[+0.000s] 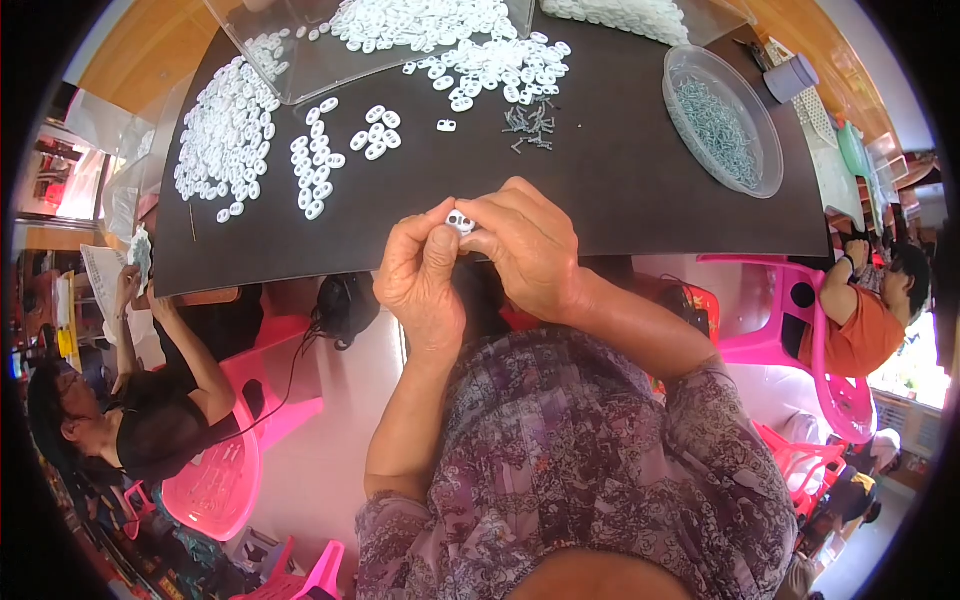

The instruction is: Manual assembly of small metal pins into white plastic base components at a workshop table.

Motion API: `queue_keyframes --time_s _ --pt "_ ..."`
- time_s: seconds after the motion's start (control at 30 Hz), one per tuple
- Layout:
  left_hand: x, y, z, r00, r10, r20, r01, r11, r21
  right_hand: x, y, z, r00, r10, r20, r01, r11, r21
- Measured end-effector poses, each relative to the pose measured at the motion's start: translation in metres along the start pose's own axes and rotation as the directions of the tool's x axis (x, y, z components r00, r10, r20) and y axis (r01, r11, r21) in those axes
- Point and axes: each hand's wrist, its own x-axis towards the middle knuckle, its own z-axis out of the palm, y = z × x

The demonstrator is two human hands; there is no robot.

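Note:
Close to the table's near edge, a small white oval plastic piece with two dark holes (460, 222) is pinched between my hands. My left hand (425, 265) grips it with thumb and forefinger, the other fingers curled. My right hand (525, 240) closes on its other side, fingertips touching it. Just beyond my hands lie a single white piece (446, 126) and a small heap of loose metal screws (530, 124). Left of those, more white oval pieces (316, 160) are set out in rows, with a smaller cluster (376, 133) beside them.
A large pile of white pieces (228, 135) covers the table's left. A clear bin (290, 100) of them stands at the back. On the right sits a round clear tray (765, 170) of screws, near a grey cup (790, 78). People sit on pink chairs (215, 490) at both sides.

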Motion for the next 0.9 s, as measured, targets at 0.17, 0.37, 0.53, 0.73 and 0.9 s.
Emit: queue_keyframes --time_s 0.17,0.37,0.53,0.73,0.9 --pt "-0.004 0.001 0.003 0.996 -0.08 -0.029 0.076 0.992 -0.105 0.003 -0.001 0.002 1.0 0.009 0.027 -0.008 1.0 -0.023" --pt "-0.005 0.005 0.007 0.996 -0.075 -0.057 0.068 0.991 -0.114 0.004 -0.008 -0.001 0.997 0.071 0.036 -0.072 0.997 0.031" --pt "-0.008 0.005 0.005 0.998 -0.053 -0.041 0.048 0.992 -0.116 0.001 -0.006 0.001 0.999 0.048 -0.023 -0.046 0.996 0.075" --pt "-0.01 0.003 0.008 0.999 0.018 -0.051 -0.023 0.996 -0.087 0.002 -0.006 0.003 0.997 -0.035 -0.064 0.038 0.998 0.045" --pt "-0.012 0.0 0.013 0.995 0.051 -0.088 -0.057 0.996 -0.064 0.001 -0.004 0.005 0.994 -0.079 -0.075 0.08 0.997 0.008"
